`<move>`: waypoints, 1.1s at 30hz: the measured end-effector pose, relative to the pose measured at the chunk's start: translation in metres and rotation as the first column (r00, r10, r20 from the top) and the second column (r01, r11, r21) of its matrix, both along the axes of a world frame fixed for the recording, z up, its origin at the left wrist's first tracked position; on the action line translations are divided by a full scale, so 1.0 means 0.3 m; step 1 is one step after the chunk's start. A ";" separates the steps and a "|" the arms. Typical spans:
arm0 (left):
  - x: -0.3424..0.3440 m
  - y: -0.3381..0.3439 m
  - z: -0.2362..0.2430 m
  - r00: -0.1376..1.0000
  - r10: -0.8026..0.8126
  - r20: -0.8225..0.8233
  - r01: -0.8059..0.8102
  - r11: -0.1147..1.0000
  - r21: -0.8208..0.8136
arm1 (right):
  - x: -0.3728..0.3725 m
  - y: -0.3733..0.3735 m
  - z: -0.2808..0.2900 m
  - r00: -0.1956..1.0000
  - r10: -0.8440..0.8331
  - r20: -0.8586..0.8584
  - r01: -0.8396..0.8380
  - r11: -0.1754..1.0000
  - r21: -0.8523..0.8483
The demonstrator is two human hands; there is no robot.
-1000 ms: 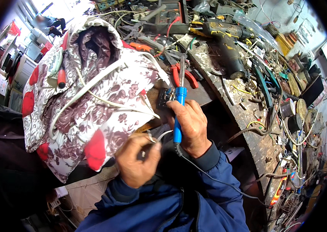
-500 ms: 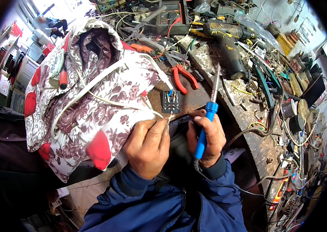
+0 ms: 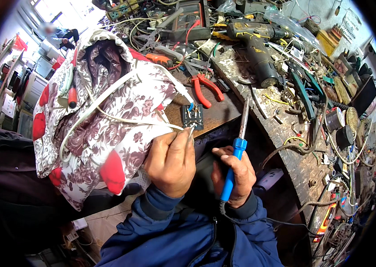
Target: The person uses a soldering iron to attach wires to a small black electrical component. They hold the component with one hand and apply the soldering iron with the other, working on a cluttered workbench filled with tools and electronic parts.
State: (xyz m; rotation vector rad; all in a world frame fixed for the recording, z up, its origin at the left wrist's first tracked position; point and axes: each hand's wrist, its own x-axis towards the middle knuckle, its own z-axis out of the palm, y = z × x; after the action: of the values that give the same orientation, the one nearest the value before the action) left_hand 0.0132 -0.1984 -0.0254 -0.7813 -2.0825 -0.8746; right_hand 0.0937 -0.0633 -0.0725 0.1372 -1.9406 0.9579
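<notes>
My left hand (image 3: 171, 163) pinches the end of a white cable (image 3: 145, 123) just below a small black terminal block (image 3: 193, 117). Blue and pale wires enter the block's far side from a second white cord (image 3: 181, 90). In my right hand (image 3: 238, 177) is a soldering iron (image 3: 234, 169) with a blue handle, its metal tip pointing up and away, apart from the block. Red-handled pliers (image 3: 204, 91) lie on the wood just beyond the block. A floral fabric item (image 3: 108, 129) with red patches lies bunched at the left, the cables draped over it.
A cordless drill (image 3: 259, 51) lies on the worn bench (image 3: 286, 138) at the right, near green-handled cutters (image 3: 303, 95) and a solder spool (image 3: 332, 120). A multimeter (image 3: 190, 20) stands at the back. Loose wires clutter the right. Far left, a person (image 3: 61, 35) sits.
My right hand has lowered slightly with the soldering iron, its tip lower and a little left. My left hand keeps its pinch on the white cable. The whole view has shifted slightly.
</notes>
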 end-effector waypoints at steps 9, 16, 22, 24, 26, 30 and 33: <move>-0.062 0.016 0.062 0.997 -0.068 -0.048 0.055 0.970 -0.238 | 0.008 0.011 -0.001 0.998 0.009 -0.059 -0.011 1.000 -0.026; -0.058 -0.006 0.035 0.998 0.053 0.020 -0.044 0.944 -0.326 | 0.026 0.017 -0.007 0.999 0.035 0.020 -0.033 0.997 -0.073; -0.062 0.000 -0.049 0.993 0.027 -0.115 -0.054 0.970 -0.238 | 0.033 0.016 -0.017 0.999 0.047 0.020 -0.046 0.997 -0.060; -0.066 0.001 -0.062 0.987 0.012 -0.158 -0.054 0.965 -0.258 | 0.037 0.016 -0.018 0.999 0.044 0.027 -0.042 0.997 -0.059; -0.060 0.003 -0.059 0.992 0.012 -0.126 -0.045 0.966 -0.255 | 0.030 0.018 -0.013 1.000 0.031 -0.003 -0.031 0.998 -0.053; -0.057 0.008 -0.060 0.994 0.029 -0.108 -0.055 0.967 -0.250 | 0.026 0.016 -0.014 0.999 0.026 -0.027 -0.028 0.998 -0.055; -0.058 0.011 -0.053 0.996 0.035 -0.079 -0.054 0.965 -0.255 | 0.028 0.013 -0.018 0.999 0.021 -0.027 -0.023 0.998 -0.053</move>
State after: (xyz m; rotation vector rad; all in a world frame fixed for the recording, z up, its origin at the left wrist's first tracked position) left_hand -0.0043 -0.1949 -0.0413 -0.8831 -2.1648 -0.5484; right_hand 0.1021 -0.0594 -0.0780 0.1399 -1.8914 1.0167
